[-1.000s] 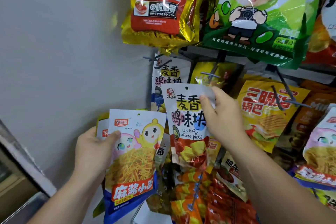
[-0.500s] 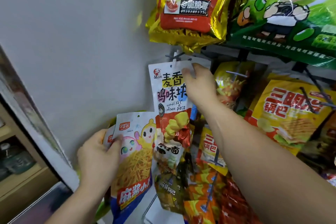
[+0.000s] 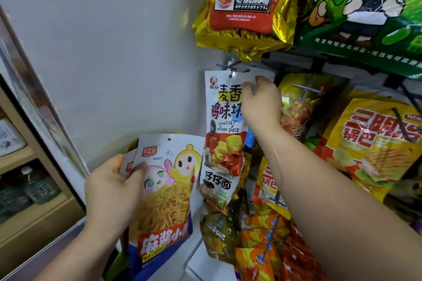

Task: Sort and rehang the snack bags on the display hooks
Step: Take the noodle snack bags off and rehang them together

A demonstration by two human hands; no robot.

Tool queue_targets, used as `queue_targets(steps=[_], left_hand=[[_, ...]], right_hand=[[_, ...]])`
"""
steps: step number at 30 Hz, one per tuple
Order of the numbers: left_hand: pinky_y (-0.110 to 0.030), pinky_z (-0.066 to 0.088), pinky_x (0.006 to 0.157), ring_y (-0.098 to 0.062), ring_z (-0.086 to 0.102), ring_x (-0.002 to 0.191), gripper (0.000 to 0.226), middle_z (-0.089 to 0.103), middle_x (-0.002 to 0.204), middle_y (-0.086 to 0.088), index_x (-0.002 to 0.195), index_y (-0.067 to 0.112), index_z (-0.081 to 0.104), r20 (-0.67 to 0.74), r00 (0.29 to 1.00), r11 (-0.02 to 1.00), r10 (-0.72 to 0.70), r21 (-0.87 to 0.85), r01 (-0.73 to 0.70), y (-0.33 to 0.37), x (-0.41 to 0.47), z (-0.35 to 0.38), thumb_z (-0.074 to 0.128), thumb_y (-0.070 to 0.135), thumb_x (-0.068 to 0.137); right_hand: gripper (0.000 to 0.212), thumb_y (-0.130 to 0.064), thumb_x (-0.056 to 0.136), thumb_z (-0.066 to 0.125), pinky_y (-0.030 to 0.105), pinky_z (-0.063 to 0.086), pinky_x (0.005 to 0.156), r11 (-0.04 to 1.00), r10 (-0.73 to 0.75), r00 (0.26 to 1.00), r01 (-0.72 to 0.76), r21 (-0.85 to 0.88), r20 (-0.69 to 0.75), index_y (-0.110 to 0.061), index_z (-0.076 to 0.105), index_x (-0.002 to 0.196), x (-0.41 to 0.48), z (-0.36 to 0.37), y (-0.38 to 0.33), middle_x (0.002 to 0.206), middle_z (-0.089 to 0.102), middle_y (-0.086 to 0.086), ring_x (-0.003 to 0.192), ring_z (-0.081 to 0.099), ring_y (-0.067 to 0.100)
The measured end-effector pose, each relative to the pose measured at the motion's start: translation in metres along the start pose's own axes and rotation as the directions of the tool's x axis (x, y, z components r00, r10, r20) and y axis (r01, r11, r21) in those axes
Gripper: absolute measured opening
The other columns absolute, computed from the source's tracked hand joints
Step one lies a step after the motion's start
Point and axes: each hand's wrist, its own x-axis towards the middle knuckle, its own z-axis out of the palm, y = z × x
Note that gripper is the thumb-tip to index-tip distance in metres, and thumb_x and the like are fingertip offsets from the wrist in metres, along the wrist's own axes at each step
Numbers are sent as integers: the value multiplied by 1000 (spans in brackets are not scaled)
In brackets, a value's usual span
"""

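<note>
Right hand [image 3: 260, 104] pinches top right edge of white chicken-piece bag [image 3: 225, 121], its hole at the metal hook [image 3: 228, 67] by the rack's left edge. Left hand [image 3: 114, 189] grips a stack of noodle-snack bags [image 3: 166, 189] low, beside the wall [image 3: 102, 52].

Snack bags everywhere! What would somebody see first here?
Probably the right hand in the middle, pinching the top of a white chicken-piece bag at a metal hook by the wall. Lower left, the left hand grips a cartoon noodle bag with two smiling faces. Up top hang a shiny gold-and-red bag and a green cat bag.
</note>
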Motion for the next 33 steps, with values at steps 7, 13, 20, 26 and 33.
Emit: queue_targets(steps=[7, 13, 20, 26, 33], left_hand=[[-35, 59, 71, -7, 72, 72, 21, 76, 75, 20, 76, 29, 73, 15, 999, 977, -51, -205, 52, 19, 4, 16, 75, 12, 88], [-49, 63, 78, -14, 77, 80, 12, 79, 82, 11, 88, 27, 77, 61, 997, 968, -56, -242, 70, 20, 4, 20, 75, 16, 88], [-44, 64, 73, -17, 78, 79, 12, 80, 84, 7, 97, 23, 79, 73, 995, 948, -75, -304, 94, 24, 9, 24, 76, 14, 89], [-32, 61, 60, -11, 77, 72, 14, 79, 81, 12, 96, 22, 78, 114, 991, 926, -70, -362, 107, 28, 12, 36, 74, 9, 90], [-43, 63, 70, -16, 79, 74, 11, 80, 84, 7, 96, 22, 76, 209, 973, 902, -98, -395, 176, 27, 14, 55, 74, 13, 92]], right_hand=[[29, -20, 102, 49, 40, 20, 52, 999, 16, 999, -14, 47, -43, -7, 48, 76, -8, 4, 4, 60, 41, 1, 54, 39, 15], [29, -21, 103, 49, 34, 23, 50, 999, 9, 1000, -8, 36, -26, -6, 50, 78, -8, 5, 5, 63, 47, 4, 57, 43, 22], [27, -20, 103, 48, 28, 21, 46, 1000, 8, 999, -9, -5, -51, -9, 45, 79, -4, 11, 6, 59, 37, -2, 52, 35, 10], [27, -22, 104, 48, 35, 19, 49, 994, 106, 994, -106, 1, -40, -8, 47, 82, 13, 16, 22, 63, 39, -1, 60, 41, 25], [35, -27, 104, 51, 36, 37, 65, 980, 198, 974, -196, 29, -109, 3, 67, 96, 34, 28, 39, 95, 68, 29, 88, 64, 42]])
